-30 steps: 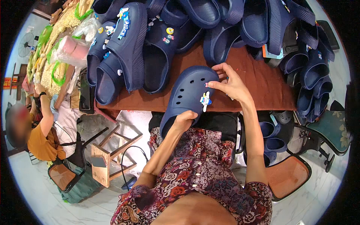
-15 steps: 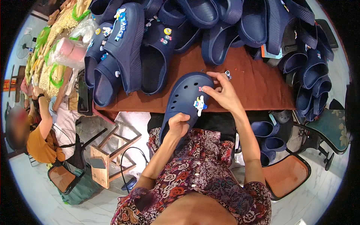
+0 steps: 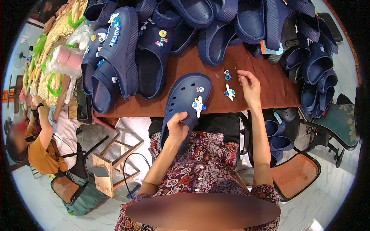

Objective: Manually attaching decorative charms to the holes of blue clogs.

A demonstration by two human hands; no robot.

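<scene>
My left hand [image 3: 178, 127] grips the heel end of a navy clog [image 3: 184, 101] that lies toe-up at the front edge of the brown table [image 3: 269, 90]. A white and blue figure charm [image 3: 199, 106] and a small round swirl charm [image 3: 199, 89] are fixed on its top. My right hand [image 3: 249, 87] hovers over the table to the right of the clog, fingers apart, holding nothing. Just left of it lie a loose white and blue charm [image 3: 229, 92] and a small round charm [image 3: 227, 74].
Piles of navy clogs fill the table's back [image 3: 200, 19], left [image 3: 119, 57] and right [image 3: 316, 57]. A seated person [image 3: 38, 142] is at the left near a wooden stool [image 3: 111, 161]. An orange chair [image 3: 295, 175] and more clogs [image 3: 277, 134] are below right.
My right hand has left the clog's top and moved right over the table. The clog has shifted a little toward the table's edge, still held by my left hand.
</scene>
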